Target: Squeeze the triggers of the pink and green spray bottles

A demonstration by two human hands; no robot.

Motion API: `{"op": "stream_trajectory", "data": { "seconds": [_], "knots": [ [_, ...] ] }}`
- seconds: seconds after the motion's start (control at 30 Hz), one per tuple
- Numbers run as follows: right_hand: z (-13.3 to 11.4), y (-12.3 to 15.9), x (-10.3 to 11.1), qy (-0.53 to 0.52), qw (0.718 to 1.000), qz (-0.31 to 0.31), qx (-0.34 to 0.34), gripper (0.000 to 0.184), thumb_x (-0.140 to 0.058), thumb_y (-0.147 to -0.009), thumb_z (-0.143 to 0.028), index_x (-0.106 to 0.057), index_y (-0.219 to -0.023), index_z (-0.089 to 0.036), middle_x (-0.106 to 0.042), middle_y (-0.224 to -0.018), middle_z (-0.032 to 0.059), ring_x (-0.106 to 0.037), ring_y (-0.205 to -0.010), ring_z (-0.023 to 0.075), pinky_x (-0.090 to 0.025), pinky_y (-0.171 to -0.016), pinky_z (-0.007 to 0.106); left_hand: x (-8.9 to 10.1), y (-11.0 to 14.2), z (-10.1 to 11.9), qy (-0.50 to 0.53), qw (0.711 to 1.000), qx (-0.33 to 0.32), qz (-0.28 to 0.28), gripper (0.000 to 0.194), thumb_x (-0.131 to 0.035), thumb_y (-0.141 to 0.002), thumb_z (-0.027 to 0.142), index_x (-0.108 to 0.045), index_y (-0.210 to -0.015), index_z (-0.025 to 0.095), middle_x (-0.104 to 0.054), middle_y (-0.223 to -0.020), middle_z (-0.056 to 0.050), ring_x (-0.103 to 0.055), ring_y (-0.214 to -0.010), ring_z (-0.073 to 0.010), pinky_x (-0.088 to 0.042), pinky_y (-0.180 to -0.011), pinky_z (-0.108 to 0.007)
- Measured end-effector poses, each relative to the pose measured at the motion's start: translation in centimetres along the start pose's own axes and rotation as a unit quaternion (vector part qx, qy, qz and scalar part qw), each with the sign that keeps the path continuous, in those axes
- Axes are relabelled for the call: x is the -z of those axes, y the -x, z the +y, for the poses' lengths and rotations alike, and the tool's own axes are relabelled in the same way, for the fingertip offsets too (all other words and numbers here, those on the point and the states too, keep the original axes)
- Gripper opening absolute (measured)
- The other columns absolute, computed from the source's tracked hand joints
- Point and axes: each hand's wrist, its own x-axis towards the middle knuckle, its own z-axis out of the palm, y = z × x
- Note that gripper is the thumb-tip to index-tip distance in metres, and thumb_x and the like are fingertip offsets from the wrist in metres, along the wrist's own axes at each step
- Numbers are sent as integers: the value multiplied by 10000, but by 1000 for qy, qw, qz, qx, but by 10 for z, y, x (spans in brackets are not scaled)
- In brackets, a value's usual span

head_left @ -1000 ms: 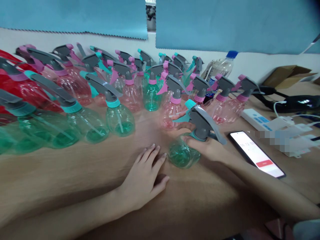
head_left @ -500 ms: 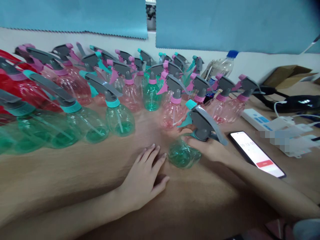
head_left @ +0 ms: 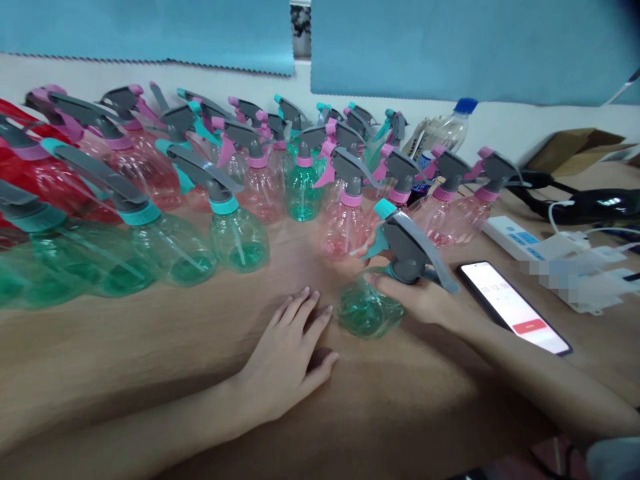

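Observation:
My right hand (head_left: 415,297) is wrapped round the neck of a green spray bottle (head_left: 367,310) with a grey and turquoise trigger head. The bottle leans a little, and its nozzle points up and to the left. Some of my right fingers are hidden behind the bottle. Just left of it, my left hand (head_left: 293,353) lies flat on the wooden table (head_left: 200,373), fingers stretched out and holding nothing. Beyond my hands stand pink spray bottles, the nearest being a pink spray bottle (head_left: 343,230) with a pink collar. To the left is another green spray bottle (head_left: 240,243).
Several more green spray bottles (head_left: 120,267) line the left side, with a red bag (head_left: 15,167) behind. On the right lie a phone (head_left: 515,307) showing a timer, a power strip (head_left: 515,240) with plugs, and a cardboard box (head_left: 575,150). A clear bottle (head_left: 453,130) stands by the wall.
Almost nothing differs. The green spray bottle in my right hand has shifted very slightly to the right; my left hand lies in the same place.

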Motion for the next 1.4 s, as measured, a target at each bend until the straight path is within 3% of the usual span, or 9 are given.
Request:
{"op": "stream_trajectory", "data": {
  "seconds": [0.07, 0.23, 0.4, 0.73, 0.83, 0.93, 1.03, 1.4],
  "knots": [
    [1, 0, 0, -3, 1000, -16, -9, 189, -490, -734, -268, -518, -547, -258, -537, -541, -10, -563, -504, 161, -513, -531, 318, -1, 0, 0, 0, 1000, 0, 1, 527, -553, -901, 380, -504, -1334, 83, -438, -1433, -217, -348, -1357, -363, -343, -1064, -540],
    [-1, -1, -1, -15, 999, 16, -23, 155, -481, -700, -296, -553, -565, -271, -623, -631, 22, -668, -716, 233, -547, -627, 375, -2, -1, -1, -1, 1000, -2, 6, 522, -553, -903, 386, -507, -1329, 88, -444, -1427, -213, -347, -1357, -360, -338, -1068, -539],
    [-10, -4, 0, -57, 998, -15, -36, 186, -500, -720, -278, -657, -816, -301, -656, -641, 13, -677, -680, 228, -570, -634, 380, -2, 0, -1, -1, 1000, -2, 8, 521, -549, -904, 388, -508, -1330, 90, -448, -1425, -210, -352, -1354, -359, -347, -1065, -534],
    [-4, -6, -6, -141, 990, -1, -18, 355, -585, -744, -232, -631, -1092, -282, -727, -914, 41, -692, -956, 253, -583, -832, 417, -1, 0, 0, -3, 1000, -1, 8, 522, -551, -901, 382, -502, -1335, 94, -450, -1425, -207, -355, -1353, -358, -349, -1062, -536],
    [-1, -5, -6, -120, 993, -5, -4, 282, -576, -761, -235, -653, -1028, -282, -727, -938, 44, -683, -989, 257, -574, -858, 423, -2, -1, -1, -6, 1000, -2, 6, 531, -552, -902, 389, -502, -1338, 89, -438, -1431, -217, -351, -1353, -364, -347, -1061, -539],
    [0, -4, -6, -101, 994, -20, 21, 182, -514, -784, -218, -676, -838, -278, -727, -914, 34, -682, -986, 239, -565, -887, 410, -2, -1, -1, -7, 1000, -2, 1, 529, -536, -910, 398, -501, -1337, 88, -440, -1431, -217, -343, -1358, -365, -344, -1060, -546],
    [-1, -4, -6, -100, 995, -22, 22, 207, -485, -787, -194, -649, -693, -275, -724, -873, 24, -679, -974, 222, -564, -896, 388, -1, -1, 0, -4, 1000, 0, 0, 513, -531, -912, 394, -509, -1326, 93, -449, -1426, -211, -346, -1357, -363, -344, -1061, -546],
    [0, -2, -4, -88, 996, -28, -6, 175, -515, -777, -231, -595, -626, -271, -689, -773, 21, -679, -869, 210, -582, -833, 364, 0, 0, 0, -6, 1000, 0, -3, 523, -539, -910, 395, -508, -1333, 90, -449, -1426, -209, -346, -1359, -359, -336, -1071, -537]
  ]
}}
